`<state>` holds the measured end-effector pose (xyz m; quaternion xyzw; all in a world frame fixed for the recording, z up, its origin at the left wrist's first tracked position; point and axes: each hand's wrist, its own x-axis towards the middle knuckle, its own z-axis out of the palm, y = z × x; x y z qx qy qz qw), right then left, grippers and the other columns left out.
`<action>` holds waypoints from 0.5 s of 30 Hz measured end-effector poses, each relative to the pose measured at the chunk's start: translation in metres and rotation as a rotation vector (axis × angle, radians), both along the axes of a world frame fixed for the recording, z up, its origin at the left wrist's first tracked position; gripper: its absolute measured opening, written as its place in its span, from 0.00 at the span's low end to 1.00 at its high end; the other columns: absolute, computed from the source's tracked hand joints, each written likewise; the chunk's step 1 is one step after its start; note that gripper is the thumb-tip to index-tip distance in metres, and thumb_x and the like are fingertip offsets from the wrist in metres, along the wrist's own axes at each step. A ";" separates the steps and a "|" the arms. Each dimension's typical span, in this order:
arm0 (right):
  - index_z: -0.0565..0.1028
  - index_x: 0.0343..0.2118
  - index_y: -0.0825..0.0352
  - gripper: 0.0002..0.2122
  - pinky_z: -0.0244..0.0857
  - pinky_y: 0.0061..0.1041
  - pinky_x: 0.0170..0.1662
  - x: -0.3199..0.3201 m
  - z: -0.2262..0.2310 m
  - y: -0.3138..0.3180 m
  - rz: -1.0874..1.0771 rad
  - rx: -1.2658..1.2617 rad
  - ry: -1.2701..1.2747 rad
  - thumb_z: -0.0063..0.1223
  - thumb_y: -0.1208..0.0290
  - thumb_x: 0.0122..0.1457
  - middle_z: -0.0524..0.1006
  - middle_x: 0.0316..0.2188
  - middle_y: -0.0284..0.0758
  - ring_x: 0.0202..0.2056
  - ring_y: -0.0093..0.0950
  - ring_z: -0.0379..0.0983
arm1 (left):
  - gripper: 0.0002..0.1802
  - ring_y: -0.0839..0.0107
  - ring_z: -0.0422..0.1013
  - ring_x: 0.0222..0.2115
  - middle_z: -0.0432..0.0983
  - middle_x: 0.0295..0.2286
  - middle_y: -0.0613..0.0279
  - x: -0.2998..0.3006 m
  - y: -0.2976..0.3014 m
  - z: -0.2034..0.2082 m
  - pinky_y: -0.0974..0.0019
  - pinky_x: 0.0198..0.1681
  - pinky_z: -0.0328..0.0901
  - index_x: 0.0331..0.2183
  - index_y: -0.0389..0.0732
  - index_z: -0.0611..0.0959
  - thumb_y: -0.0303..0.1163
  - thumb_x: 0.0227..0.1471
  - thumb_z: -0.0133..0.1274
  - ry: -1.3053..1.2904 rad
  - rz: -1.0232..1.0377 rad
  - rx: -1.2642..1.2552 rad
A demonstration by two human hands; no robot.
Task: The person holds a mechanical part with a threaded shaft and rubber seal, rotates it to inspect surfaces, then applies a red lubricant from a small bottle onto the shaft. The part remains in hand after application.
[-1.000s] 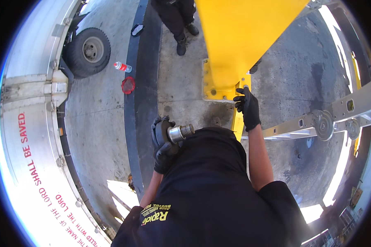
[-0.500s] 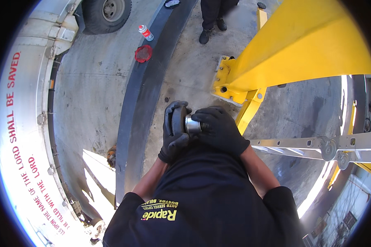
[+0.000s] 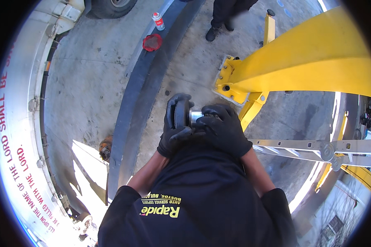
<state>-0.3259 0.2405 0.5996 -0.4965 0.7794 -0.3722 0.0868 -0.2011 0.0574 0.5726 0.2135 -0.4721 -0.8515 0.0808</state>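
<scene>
Both my hands, in black gloves, hold a round black lift pad (image 3: 181, 114) in front of my chest. A shiny metal collar (image 3: 195, 117) and a threaded stem stick out of its right side. My left hand (image 3: 169, 138) cups the pad's outer face and rim, its thumb along the near edge. From the right, my right hand (image 3: 226, 133) closes its fingers over the stem end, touching the collar. Most of the thread is hidden under those fingers.
A yellow lift post (image 3: 305, 55) with a bolted base stands ahead right, beside a metal ladder (image 3: 292, 148). A dark raised strip (image 3: 141, 92) carries a spray can (image 3: 158, 22) and a red-rimmed dish (image 3: 152, 42). A person (image 3: 221, 18) stands ahead. A white truck (image 3: 18, 119) lines the left.
My right fingers have shifted on the stem and now cover more of the thread. My left hand keeps its hold on the pad. The whole view has shifted slightly.
</scene>
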 end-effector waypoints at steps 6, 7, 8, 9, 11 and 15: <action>0.78 0.61 0.62 0.27 0.69 0.43 0.63 0.020 0.010 -0.020 -0.136 -0.033 -0.905 0.71 0.67 0.57 0.80 0.57 0.42 0.56 0.43 0.78 | 0.63 0.59 0.66 0.63 0.66 0.63 0.57 0.015 -0.026 -0.017 0.53 0.66 0.68 0.69 0.45 0.66 0.44 0.32 0.75 -0.020 -0.064 -0.222; 0.77 0.61 0.61 0.28 0.69 0.43 0.63 0.026 0.009 -0.024 -0.180 -0.061 -1.039 0.71 0.66 0.56 0.79 0.57 0.42 0.56 0.43 0.78 | 0.62 0.59 0.66 0.63 0.66 0.63 0.57 0.017 -0.028 -0.018 0.53 0.67 0.68 0.69 0.45 0.66 0.43 0.32 0.75 -0.019 -0.073 -0.220; 0.77 0.61 0.61 0.28 0.70 0.43 0.62 0.031 0.010 -0.029 -0.216 -0.009 -0.994 0.71 0.65 0.57 0.80 0.58 0.42 0.56 0.43 0.78 | 0.62 0.59 0.66 0.63 0.66 0.63 0.56 0.019 -0.030 -0.017 0.53 0.67 0.67 0.69 0.45 0.66 0.43 0.33 0.75 -0.017 -0.081 -0.218; 0.78 0.61 0.61 0.27 0.71 0.43 0.62 0.036 0.013 -0.033 -0.251 0.044 -0.949 0.71 0.64 0.58 0.80 0.58 0.42 0.56 0.44 0.79 | 0.62 0.59 0.66 0.63 0.67 0.63 0.56 0.022 -0.031 -0.016 0.53 0.67 0.67 0.69 0.45 0.66 0.43 0.33 0.75 0.011 -0.067 -0.029; 0.78 0.60 0.61 0.26 0.72 0.43 0.60 0.039 0.008 -0.036 -0.196 0.054 -0.518 0.71 0.61 0.59 0.81 0.56 0.42 0.54 0.44 0.80 | 0.61 0.59 0.67 0.63 0.67 0.63 0.56 0.025 -0.033 -0.008 0.53 0.68 0.66 0.69 0.45 0.66 0.42 0.34 0.75 0.043 -0.039 0.182; 0.81 0.56 0.60 0.23 0.75 0.43 0.56 0.056 0.012 -0.043 -0.161 -0.073 0.035 0.70 0.57 0.61 0.84 0.52 0.40 0.51 0.44 0.83 | 0.61 0.59 0.66 0.64 0.66 0.64 0.56 0.038 -0.038 -0.012 0.53 0.68 0.66 0.70 0.45 0.65 0.38 0.34 0.73 0.023 -0.032 0.260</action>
